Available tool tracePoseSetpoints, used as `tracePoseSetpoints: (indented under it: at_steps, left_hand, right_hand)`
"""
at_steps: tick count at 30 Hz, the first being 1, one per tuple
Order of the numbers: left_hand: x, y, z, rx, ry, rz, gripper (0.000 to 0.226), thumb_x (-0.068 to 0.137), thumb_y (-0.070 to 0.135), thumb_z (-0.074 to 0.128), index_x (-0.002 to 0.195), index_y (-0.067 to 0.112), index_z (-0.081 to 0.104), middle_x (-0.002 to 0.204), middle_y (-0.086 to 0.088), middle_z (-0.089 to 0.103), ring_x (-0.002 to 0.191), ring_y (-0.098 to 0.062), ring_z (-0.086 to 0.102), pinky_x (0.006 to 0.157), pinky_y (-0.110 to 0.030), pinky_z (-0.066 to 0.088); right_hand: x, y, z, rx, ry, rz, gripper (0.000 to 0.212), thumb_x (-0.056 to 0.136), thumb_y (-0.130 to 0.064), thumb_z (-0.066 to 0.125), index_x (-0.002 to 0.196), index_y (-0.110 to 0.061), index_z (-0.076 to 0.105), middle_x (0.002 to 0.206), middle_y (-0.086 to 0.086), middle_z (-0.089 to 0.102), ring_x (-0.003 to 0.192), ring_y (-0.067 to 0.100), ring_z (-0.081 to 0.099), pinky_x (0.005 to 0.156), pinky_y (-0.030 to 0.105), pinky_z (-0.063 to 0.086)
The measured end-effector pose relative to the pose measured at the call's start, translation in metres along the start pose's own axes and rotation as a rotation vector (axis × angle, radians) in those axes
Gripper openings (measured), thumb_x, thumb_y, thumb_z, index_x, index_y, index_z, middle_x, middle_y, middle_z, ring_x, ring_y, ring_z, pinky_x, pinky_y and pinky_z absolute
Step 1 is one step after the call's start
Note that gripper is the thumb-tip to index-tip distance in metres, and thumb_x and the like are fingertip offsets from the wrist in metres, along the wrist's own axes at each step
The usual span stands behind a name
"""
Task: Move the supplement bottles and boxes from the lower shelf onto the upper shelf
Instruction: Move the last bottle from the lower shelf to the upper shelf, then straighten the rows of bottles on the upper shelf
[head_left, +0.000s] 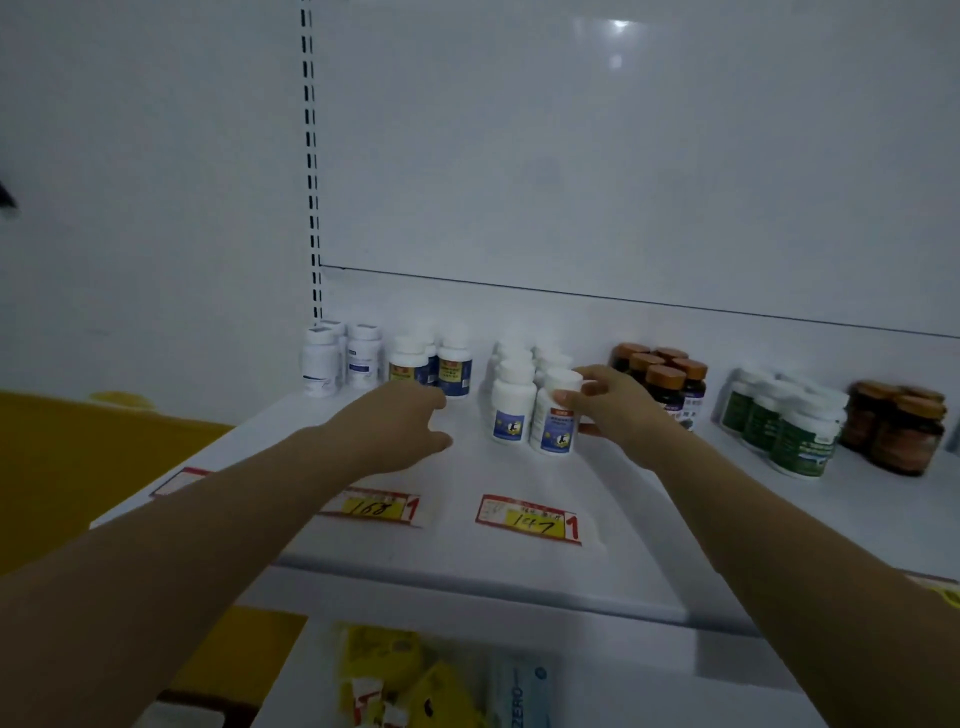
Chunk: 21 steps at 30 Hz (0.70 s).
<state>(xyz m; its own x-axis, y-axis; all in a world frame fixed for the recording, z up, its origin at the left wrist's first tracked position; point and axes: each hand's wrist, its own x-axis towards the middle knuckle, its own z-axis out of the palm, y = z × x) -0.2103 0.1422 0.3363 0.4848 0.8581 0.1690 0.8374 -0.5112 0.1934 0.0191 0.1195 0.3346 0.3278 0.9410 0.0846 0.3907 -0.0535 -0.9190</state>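
Note:
On the white upper shelf (467, 483) stand groups of supplement bottles. My right hand (610, 402) grips a white bottle with a blue label (556, 415) at the front of a cluster of like white bottles (514, 405); the bottle rests on the shelf. My left hand (400, 426) hovers over the shelf just left of that cluster, fingers loosely curled, holding nothing. Beyond it stand white bottles with dark blue and yellow labels (452, 366). Below, on the lower shelf, lie yellow boxes (384, 670) and a pale blue box (519, 696), partly cut off.
Further bottles stand along the back: plain white ones (332, 358) at far left, brown-capped dark ones (670, 379), green-labelled white ones (789, 421) and amber jars (904, 426) at right. Price tags (530, 519) lie at the shelf's front edge. A yellow surface (78, 457) lies left.

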Motion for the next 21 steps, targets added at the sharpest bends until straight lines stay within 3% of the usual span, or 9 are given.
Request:
tracePoseSetpoints:
  at_steps: [3,7,12,16,21]
  left_hand:
    - [0.013,-0.008,0.002,-0.017,-0.026,0.003,0.055,0.091,0.037,0.055,0.140,0.017,0.041,0.143,-0.004,0.046,0.122,-0.019,0.050,0.100,-0.027,0.039]
    - [0.023,-0.016,0.008,-0.020,-0.041,0.013,0.057,0.091,0.039,0.055,0.141,0.017,0.040,0.147,-0.004,0.041,0.131,-0.019,0.043,0.106,-0.029,0.035]
    - [0.023,-0.023,0.005,-0.027,-0.044,0.043,0.056,0.091,0.040,0.054,0.141,0.017,0.040,0.145,-0.004,0.042,0.129,-0.019,0.044,0.104,-0.029,0.037]
    - [0.016,-0.043,-0.013,-0.032,-0.004,0.054,0.042,0.092,0.035,0.055,0.128,0.014,0.054,0.127,-0.006,0.057,0.103,-0.017,0.056,0.086,-0.025,0.044]
    - [0.009,-0.094,-0.048,0.076,-0.027,-0.040,0.037,0.090,0.036,0.057,0.117,0.011,0.060,0.116,-0.008,0.061,0.096,-0.019,0.055,0.075,-0.023,0.039]
  right_hand:
    - [0.007,0.003,0.001,-0.018,0.026,-0.017,0.042,0.087,-0.012,0.065,0.125,-0.015,0.049,0.112,0.017,0.054,0.108,0.034,0.059,0.095,0.047,0.051]
    - [0.010,0.007,0.003,-0.065,0.052,-0.036,0.038,0.085,-0.019,0.068,0.115,-0.025,0.045,0.112,0.018,0.058,0.104,0.034,0.062,0.092,0.050,0.052]
    - [0.005,-0.002,0.001,-0.205,0.039,-0.041,0.053,0.088,-0.026,0.065,0.134,-0.024,0.039,0.127,0.013,0.053,0.106,0.024,0.057,0.092,0.036,0.050]
    - [-0.002,-0.044,0.004,-0.329,0.139,-0.180,0.059,0.089,-0.034,0.061,0.142,-0.022,0.036,0.143,0.008,0.043,0.127,0.024,0.046,0.092,0.032,0.043]
    - [-0.003,-0.120,0.061,-0.472,0.077,-0.377,0.048,0.090,-0.031,0.059,0.135,-0.018,0.048,0.135,0.002,0.053,0.118,0.019,0.054,0.088,0.027,0.044]
